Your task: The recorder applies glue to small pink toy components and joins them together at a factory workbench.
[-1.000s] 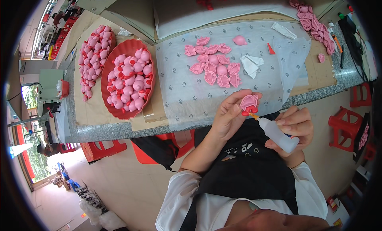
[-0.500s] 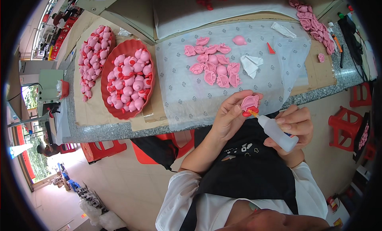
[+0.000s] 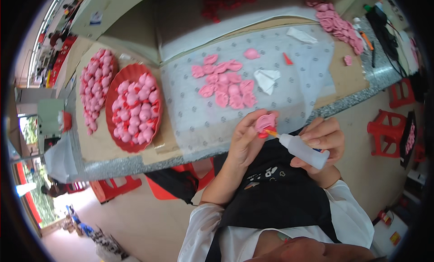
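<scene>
Bottle (image 3: 305, 151), whitish, gripped between your right hand's (image 3: 323, 142) thumb and fingers; orange tip (image 3: 272, 133) points leftward at red part (image 3: 262, 135) of pink piece (image 3: 265, 120). Your left hand (image 3: 245, 139) pinches that piece just beyond the tip; can't tell if tip touches. Loose pink pieces (image 3: 247, 86) lie ahead of your left hand on white sheet (image 3: 199, 133). Folded white cloth (image 3: 266, 80) ahead, between your hands' lines. Left of your left hand: red dish (image 3: 110, 113) of pink-and-red balls (image 3: 132, 99). Black apron (image 3: 280, 198) nearer you, below both hands.
</scene>
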`<action>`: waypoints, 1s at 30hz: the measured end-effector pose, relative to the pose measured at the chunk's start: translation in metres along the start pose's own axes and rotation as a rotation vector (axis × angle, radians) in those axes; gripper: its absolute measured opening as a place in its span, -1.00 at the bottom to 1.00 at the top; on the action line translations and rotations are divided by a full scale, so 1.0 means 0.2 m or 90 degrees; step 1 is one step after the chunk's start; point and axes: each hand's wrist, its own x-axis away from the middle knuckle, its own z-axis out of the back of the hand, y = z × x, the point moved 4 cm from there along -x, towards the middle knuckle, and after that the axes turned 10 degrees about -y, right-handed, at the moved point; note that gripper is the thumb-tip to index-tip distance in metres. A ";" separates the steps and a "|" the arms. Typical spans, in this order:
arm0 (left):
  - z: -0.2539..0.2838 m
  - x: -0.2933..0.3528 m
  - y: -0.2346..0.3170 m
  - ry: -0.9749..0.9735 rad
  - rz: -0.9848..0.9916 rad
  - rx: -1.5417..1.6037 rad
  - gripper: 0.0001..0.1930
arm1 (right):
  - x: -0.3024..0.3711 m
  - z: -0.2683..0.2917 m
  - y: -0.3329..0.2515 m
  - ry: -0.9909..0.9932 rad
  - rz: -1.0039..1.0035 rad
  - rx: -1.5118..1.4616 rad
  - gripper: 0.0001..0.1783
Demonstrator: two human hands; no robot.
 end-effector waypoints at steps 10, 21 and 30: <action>0.04 0.03 0.06 0.065 -0.080 -0.006 -0.51 | 0.16 0.83 0.32 0.193 -0.392 0.067 -0.58; 0.00 -0.03 0.03 0.071 -0.059 -0.027 -0.52 | 0.08 1.19 0.61 -0.091 -0.393 0.647 -0.70; 0.02 -0.06 0.01 0.063 -0.043 0.009 -0.52 | 0.09 1.18 0.62 -0.131 -0.687 0.170 -0.71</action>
